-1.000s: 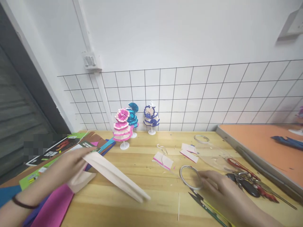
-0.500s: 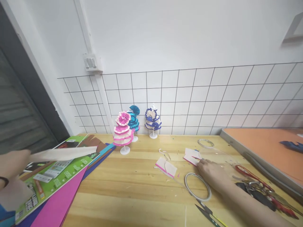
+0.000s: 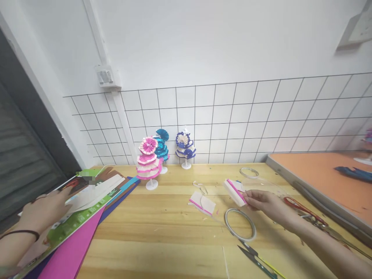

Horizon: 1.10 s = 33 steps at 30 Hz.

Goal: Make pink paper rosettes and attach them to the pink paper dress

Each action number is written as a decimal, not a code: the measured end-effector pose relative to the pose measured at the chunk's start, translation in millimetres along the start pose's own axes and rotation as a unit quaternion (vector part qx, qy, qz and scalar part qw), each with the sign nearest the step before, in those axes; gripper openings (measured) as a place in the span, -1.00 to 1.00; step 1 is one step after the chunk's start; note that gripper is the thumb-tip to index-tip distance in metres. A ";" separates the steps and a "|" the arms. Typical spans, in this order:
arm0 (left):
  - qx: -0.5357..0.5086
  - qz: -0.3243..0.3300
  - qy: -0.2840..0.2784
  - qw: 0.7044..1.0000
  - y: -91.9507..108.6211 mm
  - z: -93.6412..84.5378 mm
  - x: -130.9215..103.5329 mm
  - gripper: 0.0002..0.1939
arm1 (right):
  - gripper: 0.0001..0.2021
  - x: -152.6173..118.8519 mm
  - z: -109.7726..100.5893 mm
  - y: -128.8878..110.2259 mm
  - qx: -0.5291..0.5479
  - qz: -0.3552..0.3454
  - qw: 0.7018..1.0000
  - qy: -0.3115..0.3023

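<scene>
My right hand pinches the edge of a white folded paper piece with a pink stripe, lifted a little off the table. A similar pink-striped paper piece lies flat to its left. Between the two, nearer me, is a roll of double-sided tape. My left hand rests with fingers stretched out over the stack on the left, its fingertips at a white paper sheet. Under that sheet is a green printed pad on sheets of pink paper.
Three tiered paper dresses on white stands, pink, teal and blue-and-white, stand at the back. Open scissors lie in front. Red-handled scissors are behind my right forearm. An orange board lies at right.
My right hand has raised the pink-striped paper piece from the table and tilted it. My left hand has moved right and set the white paper sheet down on the stack.
</scene>
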<state>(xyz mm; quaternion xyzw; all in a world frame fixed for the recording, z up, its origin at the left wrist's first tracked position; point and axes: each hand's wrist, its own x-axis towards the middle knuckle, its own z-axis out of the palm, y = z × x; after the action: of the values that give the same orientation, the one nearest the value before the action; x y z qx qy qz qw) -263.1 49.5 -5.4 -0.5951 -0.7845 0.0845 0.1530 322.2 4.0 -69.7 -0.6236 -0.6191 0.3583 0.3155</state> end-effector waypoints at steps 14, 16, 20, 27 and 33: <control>-0.296 0.296 0.055 0.906 265.8 1.8 -75.5 -0.67 | -0.75 -20.0 1.3 4.9 -0.034 -0.025 0.999 -0.010; -0.337 0.265 0.018 0.903 291.7 -2.0 -67.8 -0.62 | -0.75 -24.7 2.9 5.3 -0.053 -0.026 0.998 -0.018; -0.364 0.212 -0.051 0.906 332.2 -7.1 -49.0 -0.60 | -0.76 -41.2 10.4 4.4 -0.048 -0.014 0.998 -0.027; -0.379 0.182 -0.110 0.901 353.3 -4.0 -39.1 -0.89 | -0.77 -64.7 33.4 10.2 0.067 0.068 0.995 -0.027; -0.398 0.151 -0.090 0.901 344.9 -0.9 -40.7 -0.78 | -0.79 -68.6 46.9 13.1 0.084 0.063 0.994 0.012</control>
<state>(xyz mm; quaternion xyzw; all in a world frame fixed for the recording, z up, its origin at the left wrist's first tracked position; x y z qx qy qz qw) 60.2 106.1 -118.7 -0.7074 -0.6641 -0.1595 -0.1822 291.7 -67.3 -102.4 -0.6367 -0.5425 0.4210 0.3509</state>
